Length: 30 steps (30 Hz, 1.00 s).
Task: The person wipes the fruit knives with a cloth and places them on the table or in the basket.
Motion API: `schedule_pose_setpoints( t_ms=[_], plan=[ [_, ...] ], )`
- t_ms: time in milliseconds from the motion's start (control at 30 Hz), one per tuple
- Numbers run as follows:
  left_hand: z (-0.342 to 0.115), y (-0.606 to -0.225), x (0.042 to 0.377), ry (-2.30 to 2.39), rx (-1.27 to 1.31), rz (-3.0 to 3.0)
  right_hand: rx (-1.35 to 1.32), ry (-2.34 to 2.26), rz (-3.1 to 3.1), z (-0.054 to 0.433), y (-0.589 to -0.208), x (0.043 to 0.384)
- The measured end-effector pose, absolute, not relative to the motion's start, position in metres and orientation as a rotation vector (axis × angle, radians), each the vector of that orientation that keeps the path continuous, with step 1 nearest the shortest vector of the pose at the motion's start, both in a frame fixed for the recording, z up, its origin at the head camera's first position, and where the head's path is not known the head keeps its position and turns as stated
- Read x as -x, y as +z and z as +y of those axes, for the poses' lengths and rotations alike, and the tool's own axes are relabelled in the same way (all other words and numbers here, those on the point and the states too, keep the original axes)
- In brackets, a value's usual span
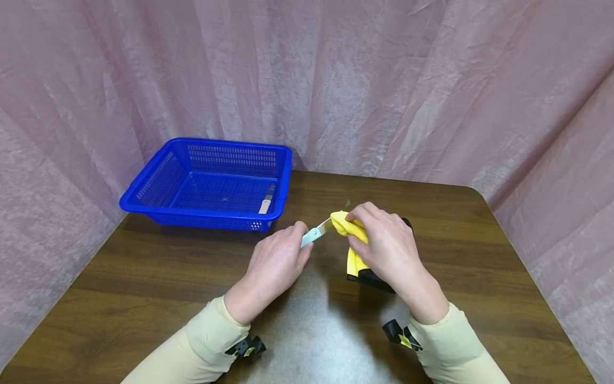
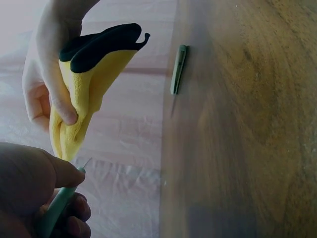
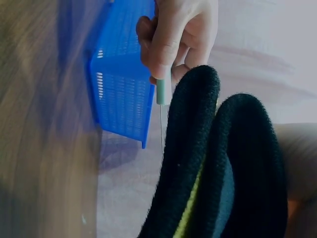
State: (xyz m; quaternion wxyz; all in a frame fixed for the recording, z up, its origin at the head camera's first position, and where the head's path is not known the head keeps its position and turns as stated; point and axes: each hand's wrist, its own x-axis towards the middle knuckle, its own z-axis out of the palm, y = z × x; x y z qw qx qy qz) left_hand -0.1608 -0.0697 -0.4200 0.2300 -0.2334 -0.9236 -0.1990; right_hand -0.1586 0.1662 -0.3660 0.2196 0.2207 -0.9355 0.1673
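My left hand [image 1: 275,258] grips a small knife by its pale green handle [image 1: 310,237], blade pointing right and away. A short stretch of the blade [image 1: 325,226] shows before it runs into a yellow cloth [image 1: 352,229] with a black side. Thumb and fingers of my right hand [image 1: 386,242] pinch the folded cloth at the blade, and the blade's tip is hidden there. The cloth's black side [image 3: 193,124] fills much of the right wrist view. Another green-handled knife [image 2: 179,69] lies on the table in the left wrist view.
A blue plastic basket [image 1: 206,217] stands at the back left of the wooden table [image 1: 460,256]. Inside it, on the right, lies a knife with a whitish handle [image 1: 265,206]. A pink curtain [image 1: 336,80] hangs behind the table's back edge.
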Motion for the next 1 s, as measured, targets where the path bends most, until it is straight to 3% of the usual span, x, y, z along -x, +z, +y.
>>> schedule_pose_setpoints(
  t_ms=[400, 1000],
  plan=[
    [-0.070, -0.417, 0.159, -0.523, 0.670, -2.493, -0.755, 0.388, -2.570, 0.153, -0.366, 0.157],
    [-0.071, -0.415, 0.155, -0.499, 0.675, -2.465, -0.741, 0.358, -2.590, 0.153, -0.365, 0.159]
  ],
)
